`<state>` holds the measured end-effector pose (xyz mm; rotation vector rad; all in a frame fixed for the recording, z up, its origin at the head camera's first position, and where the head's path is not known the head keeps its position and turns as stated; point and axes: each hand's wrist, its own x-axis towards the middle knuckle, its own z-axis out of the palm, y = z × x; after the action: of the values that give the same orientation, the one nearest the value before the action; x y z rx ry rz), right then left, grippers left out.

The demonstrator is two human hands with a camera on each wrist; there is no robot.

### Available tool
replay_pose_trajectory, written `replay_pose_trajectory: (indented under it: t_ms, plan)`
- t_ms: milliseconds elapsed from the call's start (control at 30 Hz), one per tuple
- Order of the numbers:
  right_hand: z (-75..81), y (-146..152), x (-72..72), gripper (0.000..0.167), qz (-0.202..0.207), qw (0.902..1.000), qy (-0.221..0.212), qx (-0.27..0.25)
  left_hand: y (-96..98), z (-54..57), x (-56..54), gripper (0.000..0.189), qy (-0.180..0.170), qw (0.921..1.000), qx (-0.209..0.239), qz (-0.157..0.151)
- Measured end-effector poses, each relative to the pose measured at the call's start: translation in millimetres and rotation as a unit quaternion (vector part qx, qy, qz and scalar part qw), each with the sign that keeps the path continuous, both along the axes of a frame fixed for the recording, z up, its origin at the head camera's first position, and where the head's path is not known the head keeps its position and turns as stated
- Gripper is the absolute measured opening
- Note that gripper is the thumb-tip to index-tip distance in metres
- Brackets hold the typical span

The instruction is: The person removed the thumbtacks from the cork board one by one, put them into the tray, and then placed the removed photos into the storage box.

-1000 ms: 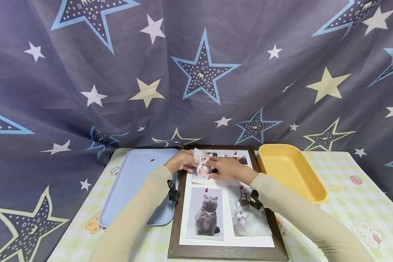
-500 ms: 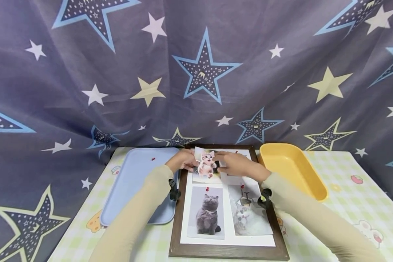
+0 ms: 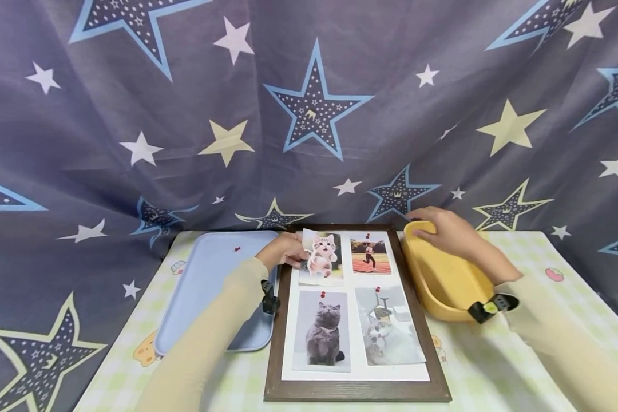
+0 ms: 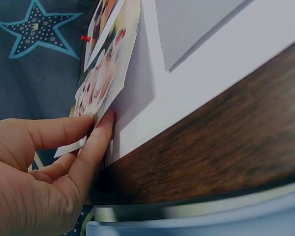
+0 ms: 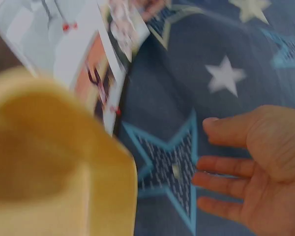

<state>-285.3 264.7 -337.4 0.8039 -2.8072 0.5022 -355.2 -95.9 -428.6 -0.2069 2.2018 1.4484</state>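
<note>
My left hand (image 3: 284,250) pinches the left edge of a kitten photo (image 3: 325,260) between thumb and fingers. In the left wrist view that photo (image 4: 101,81) tilts up off a white board in a brown wooden frame (image 3: 355,392). My right hand (image 3: 450,232) is over the far end of a yellow bin (image 3: 443,311), thumb overlapping its rim. The right wrist view shows that hand (image 5: 265,167) holding nothing, fingers loosely extended. Red pushpins top the runner photo (image 3: 371,260), the grey cat photo (image 3: 325,340) and the white cat photo (image 3: 396,346).
A blue tray (image 3: 211,297) lies left of the frame, with one red pushpin (image 3: 237,249) on it. A green checked tablecloth (image 3: 556,309) covers the table. Behind everything hangs a star-patterned curtain (image 3: 185,103).
My right hand has left the kitten photo and moved right to the yellow bin, uncovering the runner photo. The left hand keeps its pinch on the kitten photo.
</note>
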Motion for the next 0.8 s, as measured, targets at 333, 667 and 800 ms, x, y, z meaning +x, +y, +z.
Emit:
replay_pose_trajectory:
  t_ms: [333,667,800]
  plan:
    - [9.6,92,-4.9,0.043,-0.119,0.9811,-0.152,0.015,0.0,3.0,3.3,0.06,0.017,0.9997,-0.002,0.018]
    - [0.7,140,-15.4,0.05,-0.157,0.9078,-0.378,-0.092,4.7,5.4,5.6,0.07,0.007,0.9998,-0.001,0.02]
    - [-4.0,149,-20.2,0.047,-0.171,0.8663,-0.448,-0.141,6.7,-3.1,-3.6,0.068,0.001,0.9996,-0.011,0.027]
